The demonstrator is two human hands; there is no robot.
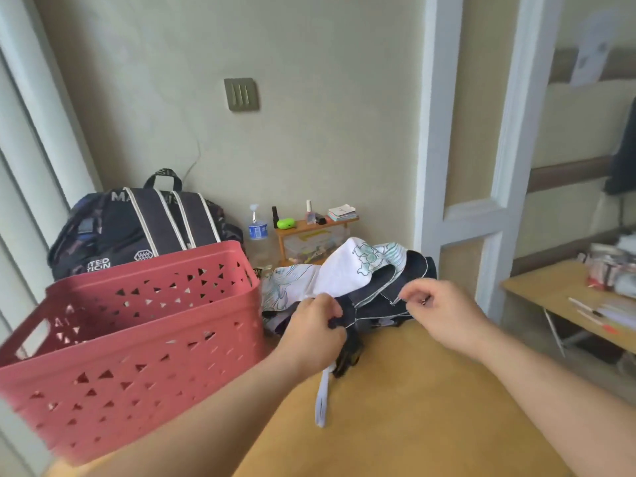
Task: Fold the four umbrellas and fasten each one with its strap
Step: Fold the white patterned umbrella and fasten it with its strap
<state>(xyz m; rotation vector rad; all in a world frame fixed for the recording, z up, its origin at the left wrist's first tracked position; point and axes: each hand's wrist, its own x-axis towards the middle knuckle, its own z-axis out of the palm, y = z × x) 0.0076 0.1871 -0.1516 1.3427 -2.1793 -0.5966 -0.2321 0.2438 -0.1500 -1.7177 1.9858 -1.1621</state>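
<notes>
2 bare forearms, no sleeves in view, hands [315, 325] unadorned, ungloved

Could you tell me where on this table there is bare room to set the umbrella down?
The table is bare in front of the right hand, out to its right edge. It is crowded behind the umbrella held by both hands, and the red basket fills the side beside the left hand.
</notes>
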